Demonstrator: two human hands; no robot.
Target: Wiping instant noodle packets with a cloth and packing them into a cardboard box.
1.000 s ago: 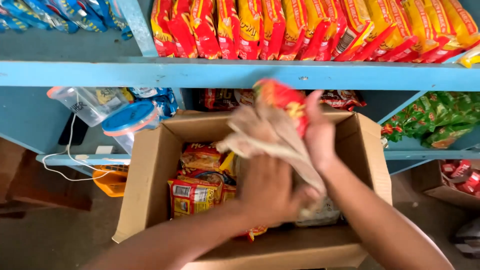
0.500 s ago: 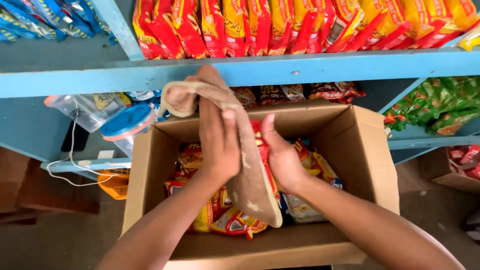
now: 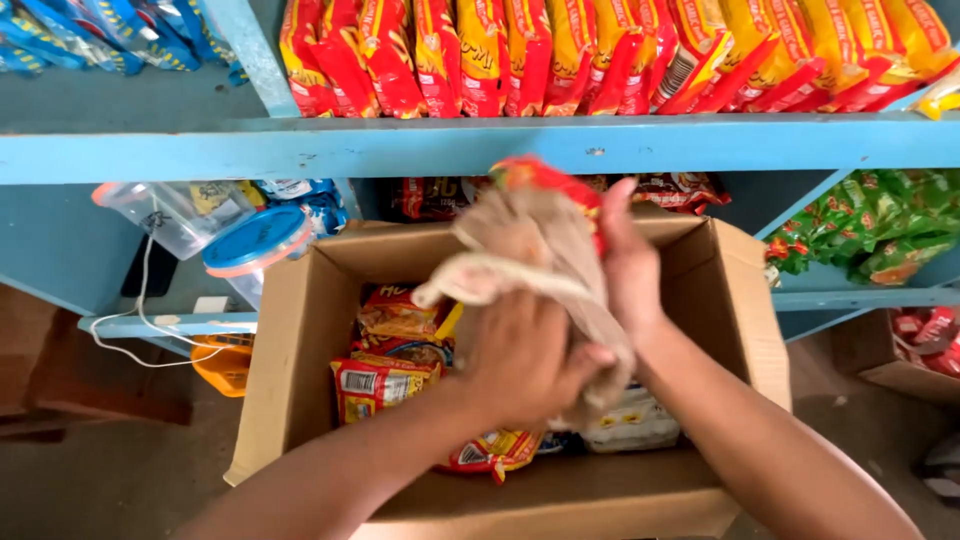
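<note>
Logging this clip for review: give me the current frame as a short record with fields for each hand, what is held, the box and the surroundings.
left hand: left hand grips the beige cloth from below
right hand: right hand holds a red snack packet, mostly covered by the cloth
position: both hands above the open cardboard box
box contents: loose red and yellow snack packets
shelf above: blue shelf lined with red and yellow packets
left side: clear plastic jars, one with a blue lid
right side: green packets
</note>
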